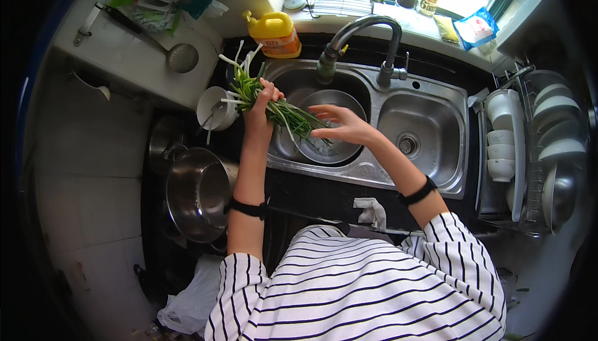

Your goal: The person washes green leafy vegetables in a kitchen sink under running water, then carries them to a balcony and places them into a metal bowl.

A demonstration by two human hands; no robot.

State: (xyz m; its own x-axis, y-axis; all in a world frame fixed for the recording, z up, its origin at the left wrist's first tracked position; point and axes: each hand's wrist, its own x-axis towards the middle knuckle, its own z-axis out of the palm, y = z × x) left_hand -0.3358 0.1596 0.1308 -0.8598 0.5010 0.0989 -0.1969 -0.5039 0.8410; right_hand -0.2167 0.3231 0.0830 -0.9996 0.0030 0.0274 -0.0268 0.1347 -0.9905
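A bunch of green onions [292, 119] is gripped in my left hand [265, 100], its white root ends pointing up and left. The green tips hang over a round metal basin [345, 152] in the left bowl of the steel sink. Close to those tips is my right hand [343, 124], fingers apart and curved; whether it touches the leaves I cannot tell. Some water shows in the basin beneath the leaves. The arched faucet [364, 21] stands behind, its spout over the left bowl's back edge.
Left of the sink are stacked white bowls [212, 107] and a large steel pot [201, 194]. A yellow detergent jug [274, 35] stands behind. The right sink bowl [423, 128] has a drain strainer. A dish rack [518, 154] stands right; a white cloth [372, 212] lies at the counter's front edge.
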